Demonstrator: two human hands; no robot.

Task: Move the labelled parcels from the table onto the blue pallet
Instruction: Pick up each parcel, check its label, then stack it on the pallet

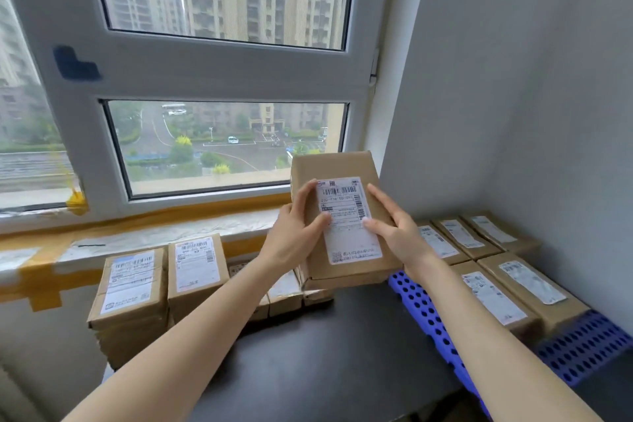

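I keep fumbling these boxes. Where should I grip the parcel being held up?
Probably by its two long side edges, one hand from each side. The parcel is flat, tilted label-up, and the left hand and right hand already flank the label.

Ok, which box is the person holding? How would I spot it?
Find the window, then look below its right corner. The held box is there, tilted up above the black table, with the left hand and right hand on its white label. The other boxes all lie flat; only this one is lifted.
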